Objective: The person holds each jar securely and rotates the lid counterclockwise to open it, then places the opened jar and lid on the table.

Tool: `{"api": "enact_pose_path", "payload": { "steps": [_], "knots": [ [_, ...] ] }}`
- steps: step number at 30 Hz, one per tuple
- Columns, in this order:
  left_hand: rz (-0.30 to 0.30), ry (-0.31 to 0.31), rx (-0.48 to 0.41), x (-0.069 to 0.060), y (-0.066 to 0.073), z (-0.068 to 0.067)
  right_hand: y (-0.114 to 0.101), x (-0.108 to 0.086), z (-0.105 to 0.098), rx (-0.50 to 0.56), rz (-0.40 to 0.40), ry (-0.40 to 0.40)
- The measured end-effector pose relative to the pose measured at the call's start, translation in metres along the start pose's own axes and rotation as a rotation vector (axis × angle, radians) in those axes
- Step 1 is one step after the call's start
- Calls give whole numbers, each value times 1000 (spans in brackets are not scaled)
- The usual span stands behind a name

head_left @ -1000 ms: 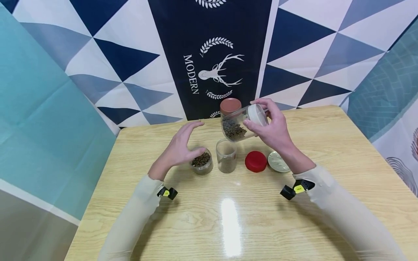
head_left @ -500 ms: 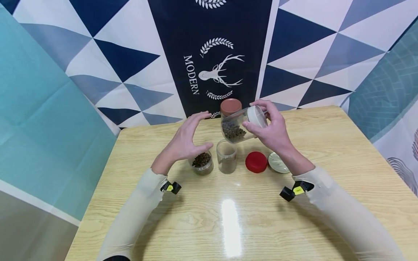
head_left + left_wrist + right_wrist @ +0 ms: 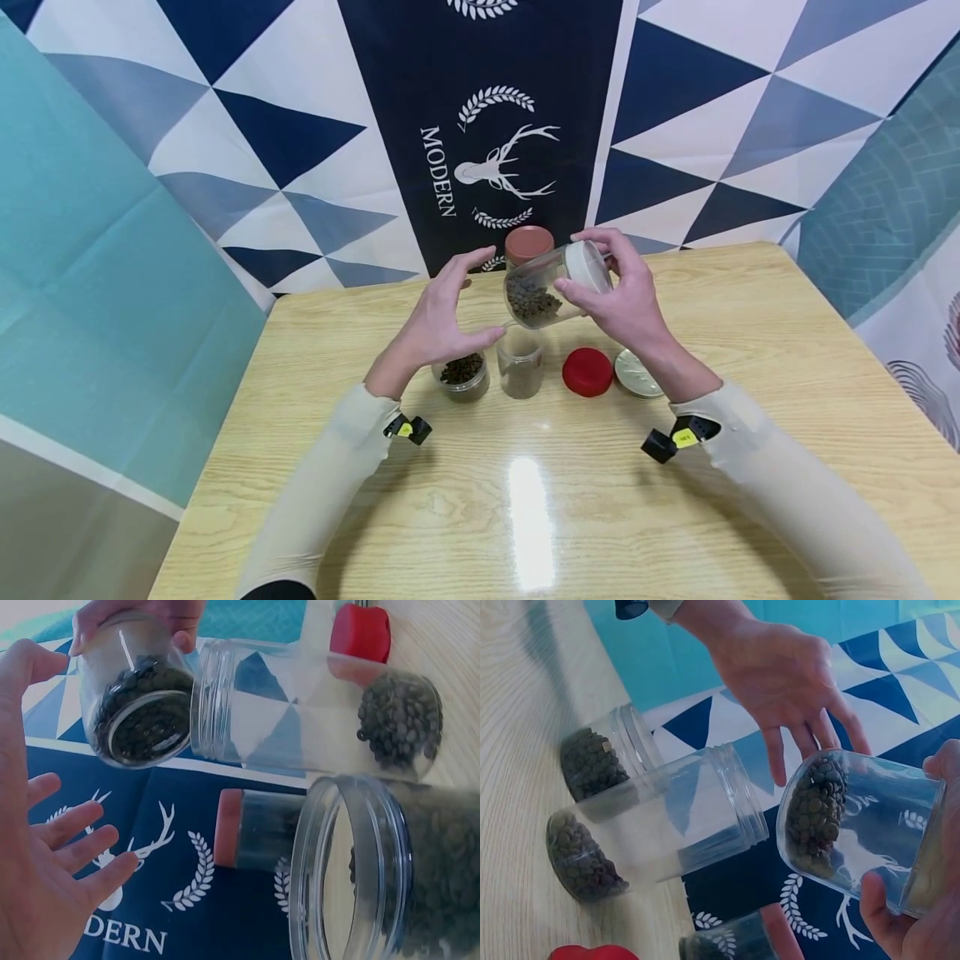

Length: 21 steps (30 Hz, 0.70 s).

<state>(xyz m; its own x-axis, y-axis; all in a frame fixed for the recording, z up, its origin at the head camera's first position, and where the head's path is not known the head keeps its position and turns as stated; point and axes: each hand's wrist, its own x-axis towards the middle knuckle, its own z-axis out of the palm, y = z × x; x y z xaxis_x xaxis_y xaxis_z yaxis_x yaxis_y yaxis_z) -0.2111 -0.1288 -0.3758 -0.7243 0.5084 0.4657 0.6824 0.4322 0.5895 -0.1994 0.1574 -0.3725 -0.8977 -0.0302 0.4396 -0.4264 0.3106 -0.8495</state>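
My right hand [image 3: 626,296] holds a clear jar [image 3: 534,293] by its white lid [image 3: 587,265], tilted in the air with its base to the left. Dark brown bean-like pieces [image 3: 817,814] lie heaped at that base. My left hand [image 3: 438,325] is raised beside the base, thumb and fingers spread and holding nothing; contact with the jar cannot be made out. Below, a tall uncapped jar [image 3: 520,375] stands upright with a layer of similar pieces at its bottom. To its left is a shorter uncapped jar [image 3: 467,390] with more pieces, partly covered by my left thumb.
A red lid [image 3: 587,372] and a silver lid [image 3: 636,373] lie on the wooden table [image 3: 465,517] right of the uncapped jars. Behind the held jar stands another jar with a reddish-brown lid [image 3: 529,243]. A patterned cloth [image 3: 517,83] hangs at the table's back edge.
My left hand has moved right and slightly up, over the shorter jar and closer to the tilted jar's base. My right hand and its jar have hardly moved.
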Motion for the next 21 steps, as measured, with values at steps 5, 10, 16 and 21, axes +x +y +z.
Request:
{"api": "enact_pose_path", "payload": {
  "steps": [5, 10, 16, 21],
  "knots": [
    [-8, -15, -37, 4, 2, 8, -2, -1, 1, 5, -5, -12],
    [-3, -15, -40, 7, 3, 14, -4, -1, 3, 9, -2, -17],
    [8, -10, -50, 11, 4, 21, -5, -1, 4, 9, 1, -21],
    [20, -10, -50, 15, 6, 25, -7, -2, 4, 5, 1, -20]
  ]
}}
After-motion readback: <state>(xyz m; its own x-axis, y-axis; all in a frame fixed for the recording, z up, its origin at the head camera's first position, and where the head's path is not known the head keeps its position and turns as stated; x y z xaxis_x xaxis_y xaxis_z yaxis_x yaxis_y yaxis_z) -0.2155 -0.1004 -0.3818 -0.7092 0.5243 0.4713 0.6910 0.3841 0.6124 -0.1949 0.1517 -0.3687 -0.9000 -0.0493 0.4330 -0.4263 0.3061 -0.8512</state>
